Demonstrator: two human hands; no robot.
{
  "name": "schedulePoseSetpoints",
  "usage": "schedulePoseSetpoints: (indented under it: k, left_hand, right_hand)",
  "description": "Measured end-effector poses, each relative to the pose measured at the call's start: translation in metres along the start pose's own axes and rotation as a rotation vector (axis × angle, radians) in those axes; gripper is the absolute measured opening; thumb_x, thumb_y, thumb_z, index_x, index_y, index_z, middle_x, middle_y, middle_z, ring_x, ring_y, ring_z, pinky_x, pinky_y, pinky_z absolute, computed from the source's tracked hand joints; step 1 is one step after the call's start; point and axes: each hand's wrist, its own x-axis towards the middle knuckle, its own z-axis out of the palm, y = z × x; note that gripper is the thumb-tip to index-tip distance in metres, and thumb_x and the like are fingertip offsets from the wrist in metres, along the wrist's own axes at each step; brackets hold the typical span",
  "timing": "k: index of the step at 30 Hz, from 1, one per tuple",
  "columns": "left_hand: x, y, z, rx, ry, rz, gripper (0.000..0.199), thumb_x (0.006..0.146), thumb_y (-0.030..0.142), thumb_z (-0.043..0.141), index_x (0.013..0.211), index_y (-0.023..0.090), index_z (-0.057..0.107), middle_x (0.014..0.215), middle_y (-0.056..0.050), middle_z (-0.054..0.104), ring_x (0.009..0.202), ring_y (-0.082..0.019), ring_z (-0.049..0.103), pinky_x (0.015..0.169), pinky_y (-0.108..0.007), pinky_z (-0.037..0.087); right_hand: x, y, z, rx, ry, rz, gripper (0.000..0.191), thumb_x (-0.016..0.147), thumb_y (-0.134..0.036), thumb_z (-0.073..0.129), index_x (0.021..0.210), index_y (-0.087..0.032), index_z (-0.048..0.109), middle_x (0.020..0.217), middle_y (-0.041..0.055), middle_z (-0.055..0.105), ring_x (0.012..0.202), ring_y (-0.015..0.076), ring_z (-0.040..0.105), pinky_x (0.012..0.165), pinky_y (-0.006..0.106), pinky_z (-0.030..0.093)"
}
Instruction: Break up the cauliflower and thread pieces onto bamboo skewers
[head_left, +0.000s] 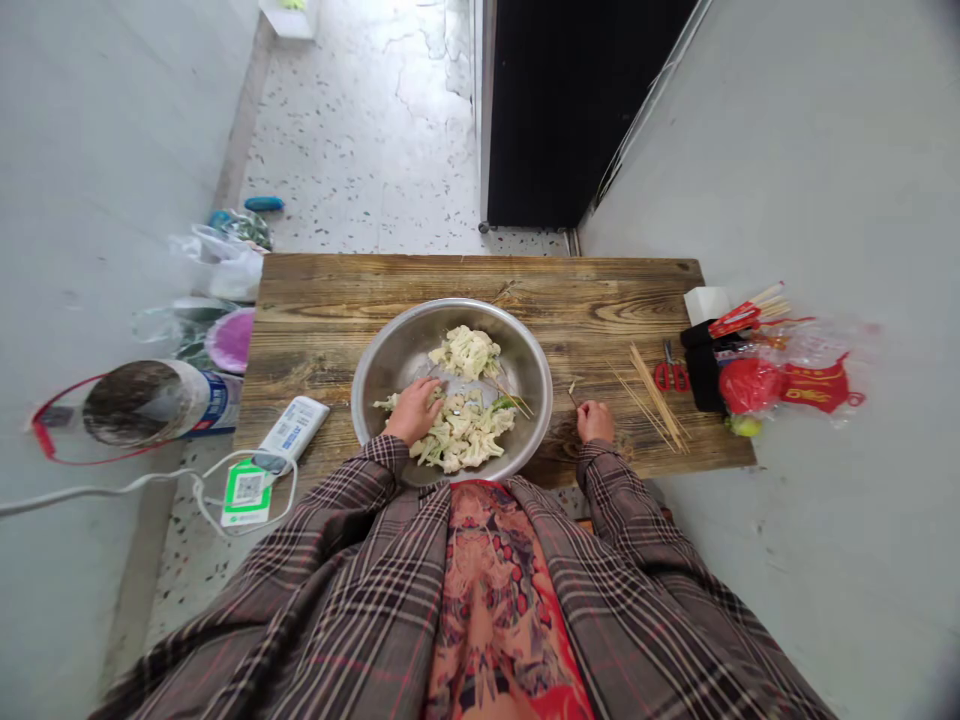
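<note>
A wide steel bowl [363,385] stands on the wooden table, with cauliflower pieces [466,440] along its near side and a second pile [466,353] at its far side. Thin skewers [514,398] lean inside the bowl at the right. My left hand [414,410] is at the bowl's left, touching the near cauliflower; its fingers are bent and whatever they hold is hidden. Right of the bowl, my right hand [595,421] is closed round a thin skewer [573,395] with a small bit of cauliflower near its tip.
Loose skewers [658,397], red-handled scissors [671,374] and red packets [817,385] lie on the right of the wooden table [322,300]. At the left are a white box [294,432], a green code card [247,492], a cable and a bucket [146,402].
</note>
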Motion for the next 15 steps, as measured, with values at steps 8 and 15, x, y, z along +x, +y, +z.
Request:
schedulePoseSetpoints:
  k: [8, 15]
  left_hand:
    - [-0.009, 0.032, -0.015, -0.223, 0.118, -0.05, 0.033, 0.083, 0.03, 0.05, 0.111, 0.018, 0.063, 0.11, -0.01, 0.066, 0.102, -0.022, 0.061, 0.096, -0.04, 0.046]
    - [-0.017, 0.05, -0.015, -0.629, 0.024, -0.203, 0.041, 0.078, 0.038, 0.057, 0.109, 0.011, 0.063, 0.098, -0.012, 0.07, 0.088, -0.021, 0.066, 0.083, -0.038, 0.052]
  right_hand:
    - [0.007, -0.018, -0.032, 0.126, 0.079, -0.002, 0.018, 0.081, -0.034, 0.044, 0.078, -0.019, 0.054, 0.08, 0.0084, 0.061, 0.08, 0.0222, 0.054, 0.077, 0.037, 0.043]
    - [0.005, -0.058, -0.079, 0.722, 0.006, 0.249, 0.037, 0.076, -0.044, 0.055, 0.099, -0.017, 0.063, 0.077, 0.001, 0.06, 0.057, 0.0114, 0.05, 0.051, 0.024, 0.043]
